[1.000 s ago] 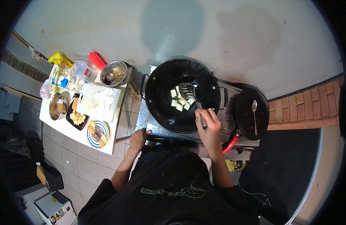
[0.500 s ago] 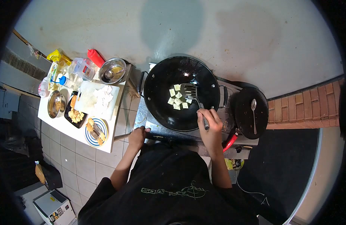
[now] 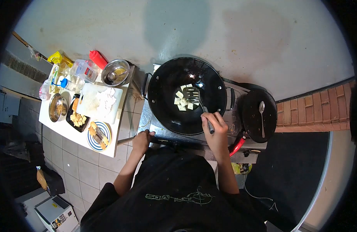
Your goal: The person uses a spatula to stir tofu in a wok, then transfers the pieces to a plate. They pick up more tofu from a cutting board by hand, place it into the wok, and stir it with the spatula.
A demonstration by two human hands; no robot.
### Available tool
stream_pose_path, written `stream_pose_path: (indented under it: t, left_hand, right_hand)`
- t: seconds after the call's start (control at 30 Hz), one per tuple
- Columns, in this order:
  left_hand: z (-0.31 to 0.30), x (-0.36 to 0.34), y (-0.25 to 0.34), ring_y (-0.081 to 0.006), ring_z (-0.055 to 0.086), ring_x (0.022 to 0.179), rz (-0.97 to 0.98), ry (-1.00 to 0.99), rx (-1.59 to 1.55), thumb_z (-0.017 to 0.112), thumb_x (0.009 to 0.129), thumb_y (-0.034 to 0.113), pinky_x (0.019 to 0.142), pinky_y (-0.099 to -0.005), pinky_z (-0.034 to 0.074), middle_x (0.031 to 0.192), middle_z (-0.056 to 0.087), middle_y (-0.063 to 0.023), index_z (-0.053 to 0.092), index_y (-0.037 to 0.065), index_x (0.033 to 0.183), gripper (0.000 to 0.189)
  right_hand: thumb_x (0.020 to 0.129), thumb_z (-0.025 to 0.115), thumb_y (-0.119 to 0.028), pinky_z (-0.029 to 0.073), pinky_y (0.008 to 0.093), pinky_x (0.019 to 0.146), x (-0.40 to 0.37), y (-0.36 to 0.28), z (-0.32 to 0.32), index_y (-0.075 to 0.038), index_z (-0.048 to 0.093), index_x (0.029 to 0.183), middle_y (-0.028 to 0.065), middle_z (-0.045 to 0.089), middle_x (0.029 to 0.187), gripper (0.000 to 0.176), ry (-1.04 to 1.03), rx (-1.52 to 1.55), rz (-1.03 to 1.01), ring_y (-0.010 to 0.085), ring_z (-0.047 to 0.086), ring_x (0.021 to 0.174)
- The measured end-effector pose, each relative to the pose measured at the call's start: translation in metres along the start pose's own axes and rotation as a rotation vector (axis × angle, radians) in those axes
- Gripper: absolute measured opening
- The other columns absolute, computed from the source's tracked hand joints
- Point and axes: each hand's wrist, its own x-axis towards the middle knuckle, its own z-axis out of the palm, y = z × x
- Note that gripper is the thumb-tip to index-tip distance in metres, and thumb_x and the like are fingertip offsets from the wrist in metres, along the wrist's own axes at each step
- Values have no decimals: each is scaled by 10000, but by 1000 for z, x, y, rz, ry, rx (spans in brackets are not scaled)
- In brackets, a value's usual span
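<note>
A slotted spatula (image 3: 202, 106) is held by its handle in my right hand (image 3: 216, 131), with the fingers wrapped round it. Its slotted head is down in a large black wok (image 3: 167, 116), touching pale cubes that look like tofu (image 3: 181, 103). The cubes lie bunched near the wok's middle, and some are partly covered by the spatula head. At the front left corner of the metal stove (image 3: 157, 129), my left hand (image 3: 141, 142) is closed on the edge, apart from the wok.
To the right, a black pan (image 3: 253, 116) with a red handle holds a spoon (image 3: 261, 116). The white table (image 3: 76, 135) at left bears a cutting board (image 3: 89, 101) with white pieces, metal bowls (image 3: 58, 108), a striped plate (image 3: 95, 145), a black tray (image 3: 76, 123) and a red bottle (image 3: 98, 59).
The spatula head has shifted slightly left and down among the cubes, pushing them closer together and turning some. My left hand has stayed in place.
</note>
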Motion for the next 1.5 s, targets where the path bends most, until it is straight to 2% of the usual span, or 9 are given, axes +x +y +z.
stream_pose_path:
  t: [0.17,0.33,0.43,0.97,1.03,1.13,1.37,1.43,1.5]
  left_hand:
    - [-1,-1,1,-440,633,875,25,18,3,427,975,492,734,-549,479,879,664,-231,619,53,950,480]
    - [-7,-3,8,-394,662,867,22,-3,78,452,972,457,734,-511,516,887,668,-215,619,37,978,452]
    - [-5,-2,5,-438,635,869,24,3,6,440,976,475,732,-542,482,880,665,-228,617,50,954,461]
    - [-7,-4,7,-429,638,829,24,27,21,432,975,481,697,-541,482,849,660,-218,606,50,950,465]
    - [-10,-4,11,-375,663,876,-13,-18,67,451,965,474,733,-509,508,899,672,-202,612,56,998,449]
    - [-4,-4,5,-431,638,842,26,38,8,427,977,477,713,-540,481,852,660,-222,604,49,937,464]
    - [-5,-4,6,-431,637,851,1,21,3,432,975,477,717,-543,478,861,660,-223,607,49,913,466]
    - [-6,-3,6,-379,662,870,3,-16,51,443,970,470,725,-508,506,893,672,-201,615,52,994,453]
    - [-8,-3,7,-378,661,876,3,-26,53,440,971,471,732,-507,507,901,671,-201,615,52,999,455]
  right_hand:
    - [853,662,5,465,345,578,2,-3,0,-7,636,947,117,535,785,98,1,62,-1,252,581,645]
    - [849,666,11,465,346,582,3,-2,-1,-9,636,949,116,537,787,107,23,-7,-15,265,579,649]
    - [847,665,14,464,346,580,6,-1,-1,-6,634,950,117,540,789,109,34,9,-36,267,578,650]
    - [840,667,20,463,332,560,18,-8,-2,5,629,941,109,553,781,108,51,0,-72,228,579,637]
    - [841,667,18,465,330,561,17,-13,-5,3,631,941,107,554,778,107,21,21,-72,226,583,640]
    - [840,667,19,469,327,564,13,-17,-2,0,635,936,106,554,777,103,-28,54,-51,223,591,648]
    - [833,672,25,482,333,576,15,-9,-3,1,638,938,105,548,796,114,8,-41,-66,226,602,673]
    - [832,673,26,484,336,582,18,-7,-3,0,638,938,105,543,793,115,31,-52,-82,229,603,674]
    - [830,674,26,486,339,587,20,-4,-3,-1,638,938,105,539,791,116,56,-66,-99,233,604,676]
